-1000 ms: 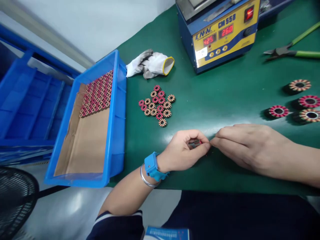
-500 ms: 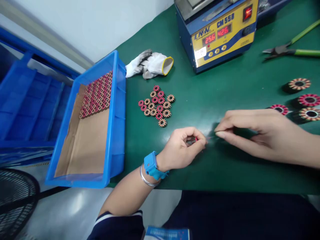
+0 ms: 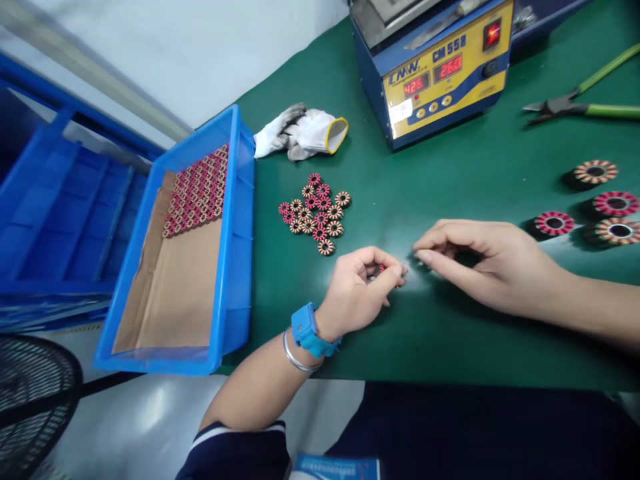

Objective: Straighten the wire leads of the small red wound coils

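Note:
My left hand (image 3: 357,290), with a blue band and a silver bangle at the wrist, is closed around a small red-wound stator (image 3: 383,268). The fingers hide most of that stator. To its right, my right hand (image 3: 480,263) makes a pinch, thumb against forefinger, just short of the left fingertips. Anything between those fingers is too small to make out. Beyond my left hand, several red and copper wound stators (image 3: 320,217) stand in a cluster on the green tabletop (image 3: 390,200).
A blue crate (image 3: 237,247) at left holds rows of stators on cardboard. White gloves (image 3: 305,132) lie behind the cluster. A yellow-and-blue CM 558 unit (image 3: 445,77) stands at the back. Green-handled cutters (image 3: 565,105) and several larger-looking stators (image 3: 555,224) are at right.
My right hand has shifted left, uncovering a red stator behind it. My left hand has moved slightly left and turned, still closed on its stator. The numbers on the unit's display differ.

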A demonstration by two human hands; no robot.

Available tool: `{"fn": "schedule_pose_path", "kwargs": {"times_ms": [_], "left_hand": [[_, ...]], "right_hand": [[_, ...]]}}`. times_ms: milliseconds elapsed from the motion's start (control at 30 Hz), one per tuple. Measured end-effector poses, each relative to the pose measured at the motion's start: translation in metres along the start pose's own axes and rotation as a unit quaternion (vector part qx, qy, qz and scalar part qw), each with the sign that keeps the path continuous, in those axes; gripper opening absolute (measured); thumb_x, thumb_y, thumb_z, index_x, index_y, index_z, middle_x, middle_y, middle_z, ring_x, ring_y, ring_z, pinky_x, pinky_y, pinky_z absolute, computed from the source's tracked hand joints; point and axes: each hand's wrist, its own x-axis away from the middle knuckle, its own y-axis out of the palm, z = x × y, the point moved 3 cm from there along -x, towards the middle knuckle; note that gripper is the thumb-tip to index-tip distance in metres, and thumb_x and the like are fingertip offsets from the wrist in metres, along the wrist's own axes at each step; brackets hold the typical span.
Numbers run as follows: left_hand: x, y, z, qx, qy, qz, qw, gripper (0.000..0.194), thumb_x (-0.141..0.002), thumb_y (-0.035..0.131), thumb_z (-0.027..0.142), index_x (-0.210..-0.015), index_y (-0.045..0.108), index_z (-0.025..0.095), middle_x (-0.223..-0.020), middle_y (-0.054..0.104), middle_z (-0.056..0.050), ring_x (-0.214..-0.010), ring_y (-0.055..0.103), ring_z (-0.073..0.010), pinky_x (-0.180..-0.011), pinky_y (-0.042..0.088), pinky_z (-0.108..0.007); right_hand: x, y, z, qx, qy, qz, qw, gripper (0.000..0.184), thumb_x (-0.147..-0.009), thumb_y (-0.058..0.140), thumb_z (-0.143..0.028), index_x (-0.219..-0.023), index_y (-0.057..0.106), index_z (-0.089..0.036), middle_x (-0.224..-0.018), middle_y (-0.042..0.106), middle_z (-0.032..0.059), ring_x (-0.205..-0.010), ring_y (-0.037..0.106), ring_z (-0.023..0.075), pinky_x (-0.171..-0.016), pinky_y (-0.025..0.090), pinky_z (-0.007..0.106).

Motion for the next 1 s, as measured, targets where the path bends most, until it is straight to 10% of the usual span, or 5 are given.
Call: {"fn": "schedule_pose_path", "kwargs": {"times_ms": [200, 1000], "left_hand": [[-0.0032, -0.0019, -0.0013, 0.038, -0.005, 0.025, 0.999, 0.024, -0.077, 0.077, 0.032, -0.080, 0.064, 0.013, -0.076, 0.068, -0.007, -0.070, 0.064, -0.0144, -0.044, 0.050, -0.016], [-0.0050, -0.0043, -0.0019, 0.046, 0.007, 0.014, 0.999, 0.025, -0.078, 0.079, 0.033, -0.080, 0.065, 0.012, -0.074, 0.067, -0.006, -0.065, 0.062, -0.0123, -0.044, 0.048, -0.016]], "right_hand": [[0.0050, 0.0062, -0.0087, 0.016, -0.101, 0.019, 0.995, 0.025, -0.097, 0.057, -0.011, -0.112, 0.074, -0.020, -0.098, 0.077, 0.0077, -0.083, 0.074, 0.0183, -0.073, 0.058, 0.027], [0.0071, 0.0071, -0.0081, -0.005, -0.087, -0.012, 0.996, 0.027, -0.096, 0.060, -0.014, -0.118, 0.073, -0.022, -0.092, 0.077, 0.0064, -0.078, 0.073, 0.0192, -0.067, 0.058, 0.029]]}}
